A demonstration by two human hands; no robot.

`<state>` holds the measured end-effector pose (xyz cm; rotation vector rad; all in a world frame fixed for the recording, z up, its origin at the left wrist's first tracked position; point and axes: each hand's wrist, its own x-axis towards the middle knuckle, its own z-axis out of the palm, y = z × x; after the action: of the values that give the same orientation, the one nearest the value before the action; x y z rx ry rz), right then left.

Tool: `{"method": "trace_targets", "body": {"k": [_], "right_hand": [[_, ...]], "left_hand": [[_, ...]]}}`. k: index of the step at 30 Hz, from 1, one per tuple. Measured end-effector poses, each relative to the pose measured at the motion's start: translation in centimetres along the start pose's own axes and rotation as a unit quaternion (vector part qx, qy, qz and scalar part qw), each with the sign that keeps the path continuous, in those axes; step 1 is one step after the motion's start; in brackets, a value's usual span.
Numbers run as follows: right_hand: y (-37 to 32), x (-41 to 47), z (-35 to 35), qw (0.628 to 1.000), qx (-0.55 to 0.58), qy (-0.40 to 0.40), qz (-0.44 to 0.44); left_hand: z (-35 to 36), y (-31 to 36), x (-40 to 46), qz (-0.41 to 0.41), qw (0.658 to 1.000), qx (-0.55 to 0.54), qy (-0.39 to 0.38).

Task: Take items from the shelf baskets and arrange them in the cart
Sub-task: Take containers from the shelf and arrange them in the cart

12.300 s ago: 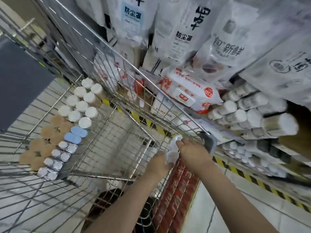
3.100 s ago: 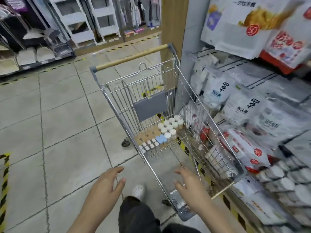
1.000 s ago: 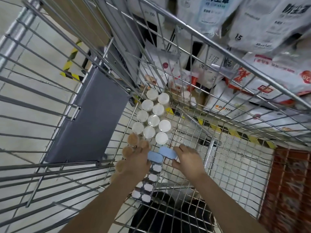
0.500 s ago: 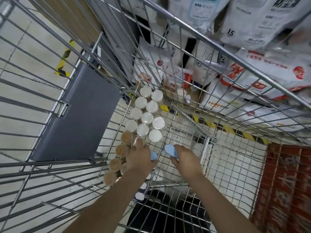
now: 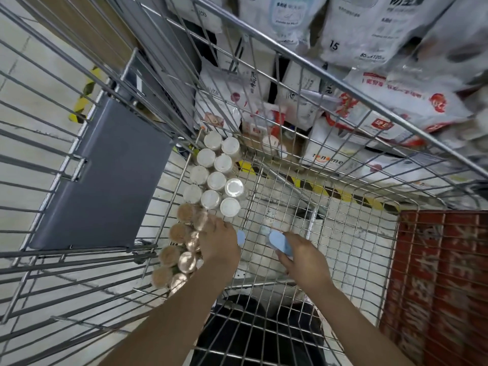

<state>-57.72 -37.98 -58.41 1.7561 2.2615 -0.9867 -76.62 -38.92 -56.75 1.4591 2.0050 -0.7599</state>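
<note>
Both hands are down in the cart (image 5: 303, 196). The right hand (image 5: 303, 256) grips a blue-capped item (image 5: 280, 240). The left hand (image 5: 217, 240) rests over a second blue cap (image 5: 240, 237); whether it grasps it cannot be told. Risk: a sleeve or wrist brushing the tan-lidded jars (image 5: 182, 249) or white-lidded jars (image 5: 216, 178) topples the rows. Against half a second ago, the two blue caps stand further apart.
</note>
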Motion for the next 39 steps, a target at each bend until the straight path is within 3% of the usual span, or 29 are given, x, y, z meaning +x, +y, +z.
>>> {"method": "trace_targets", "body": {"k": [4,9,13,16,20,24,28,32,39], "right_hand": [[0.1,-0.8,-0.4,1.0,0.028,0.008,0.012],[0.3,-2.7,-2.6,0.996,0.062,0.029,0.057],[0.3,-6.0,-6.4,0.984,0.13,0.072,0.103],[0.2,-10.4,-10.4,0.965,0.197,0.088,0.148],[-0.2,-17.8,-16.6,0.901,0.355,0.17,0.182],[0.2,-24.7,-22.3,0.843,0.423,0.281,0.178],[2.0,-30.8,-26.8,0.769,0.485,0.395,0.131],[5.9,-37.0,-30.8,0.694,0.549,0.457,0.092],[17.6,-49.4,-34.6,0.639,0.571,0.501,0.117]], "left_hand": [[0.1,-0.2,-0.1,0.052,0.995,0.06,0.062],[-2.2,-0.7,-1.9,0.21,0.96,0.059,0.177],[-4.3,-0.5,-5.0,0.274,0.932,-0.081,0.225],[-6.7,-0.1,-9.2,0.266,0.909,-0.223,0.229],[-10.3,1.2,-16.6,0.238,0.873,-0.39,0.171],[-13.5,4.0,-23.6,0.247,0.829,-0.475,0.162],[-16.4,7.8,-29.3,0.274,0.786,-0.514,0.209],[-18.6,13.7,-35.6,0.305,0.733,-0.546,0.268],[-17.7,26.9,-44.5,0.36,0.682,-0.608,0.191]]}}
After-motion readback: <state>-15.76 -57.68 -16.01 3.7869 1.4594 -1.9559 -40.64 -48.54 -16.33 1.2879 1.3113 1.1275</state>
